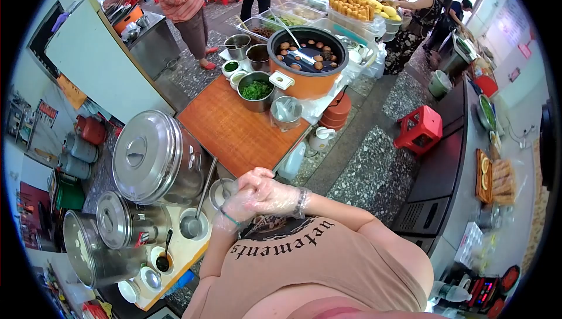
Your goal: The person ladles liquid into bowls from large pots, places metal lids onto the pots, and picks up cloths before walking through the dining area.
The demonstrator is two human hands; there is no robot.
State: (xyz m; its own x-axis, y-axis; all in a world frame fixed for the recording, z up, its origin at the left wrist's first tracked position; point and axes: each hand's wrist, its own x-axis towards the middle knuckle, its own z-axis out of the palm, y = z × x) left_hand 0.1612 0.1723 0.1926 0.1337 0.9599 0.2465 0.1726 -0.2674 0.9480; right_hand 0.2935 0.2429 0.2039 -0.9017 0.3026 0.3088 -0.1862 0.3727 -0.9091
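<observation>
My left hand (234, 203) and my right hand (272, 195) are clasped together in front of my chest, both in clear plastic gloves. Their fingers are closed around each other, and no object shows between them. Just left of my hands is a clear-rimmed cup (221, 193). A long-handled ladle (206, 193) stands in a metal container (193, 231) beside it. Beyond my fingers lies the near corner of a brown wooden tabletop (234, 137). On its far side are a steel pot of chopped greens (256, 92) and a bag-lined container (286, 114).
A large orange cooker (307, 82) holds eggs in dark liquid. Lidded steel pots (152, 158) crowd the left. Fried dough sticks (351, 7) are piled at the back. A red stool (419, 130) stands on the floor near the right counter (453, 161). Several people are farther back.
</observation>
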